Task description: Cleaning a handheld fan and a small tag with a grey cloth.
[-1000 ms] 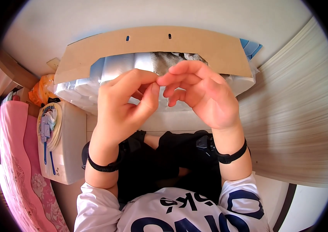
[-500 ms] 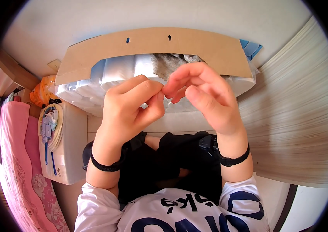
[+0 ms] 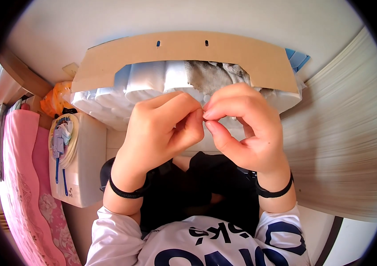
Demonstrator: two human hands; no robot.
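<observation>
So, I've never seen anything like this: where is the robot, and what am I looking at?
There is no robot: these are a person's bare hands, the left hand and the right hand, above their lap. A wide fisheye camera on the head looks down, so straight edges bend.

Ahead is a flat brown cardboard sheet with a cut-out, and beneath it white bundles in clear plastic, with a rumpled grey cloth on top. To the left stands a whitish box.

The fingertips come together in a pinch; anything held there is too small to make out.
</observation>
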